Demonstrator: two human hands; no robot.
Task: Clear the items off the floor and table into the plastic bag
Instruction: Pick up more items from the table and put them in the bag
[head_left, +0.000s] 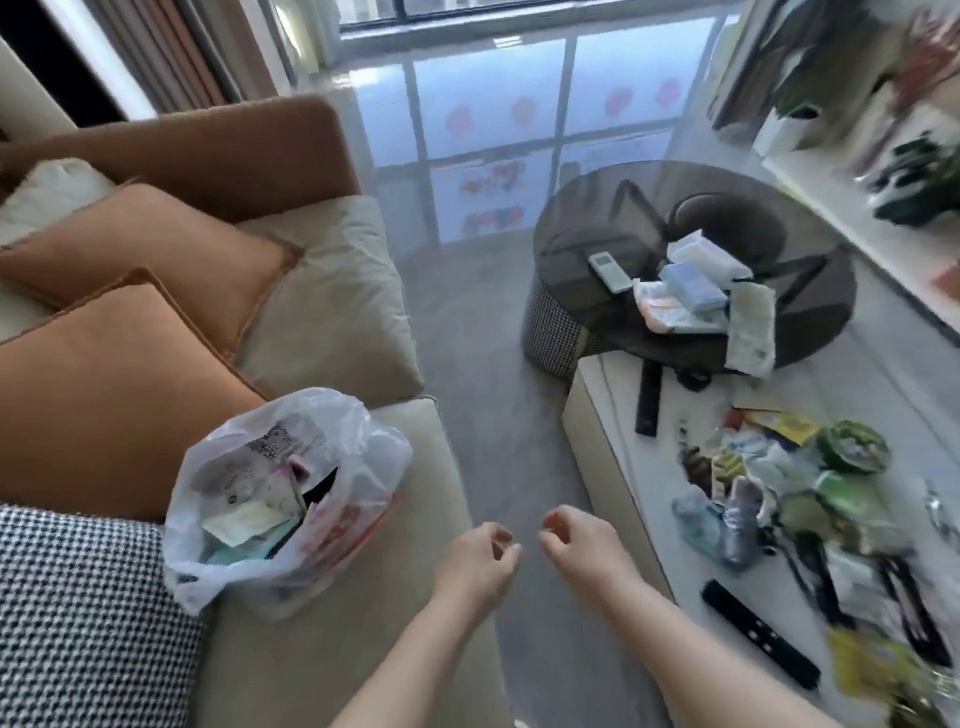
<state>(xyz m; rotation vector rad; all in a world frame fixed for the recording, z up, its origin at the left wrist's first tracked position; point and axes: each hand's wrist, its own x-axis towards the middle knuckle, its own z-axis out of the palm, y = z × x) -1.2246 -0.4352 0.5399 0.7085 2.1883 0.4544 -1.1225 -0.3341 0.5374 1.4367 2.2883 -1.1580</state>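
Our left hand and right hand hang loosely curled, holding nothing, just right of the plastic bag. The bag sits on a beige sofa; a littered white table stands further right.

Beige sofa at left carries two orange cushions and a houndstooth cushion. Shelf at right holds plants (blurred).

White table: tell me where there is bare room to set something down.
The white table is bare along its near-left edge, between the black remote and the black strip. The wrapper pile crowds the middle and right. On the round glass table, the far left is free; tissue packs fill the near side.
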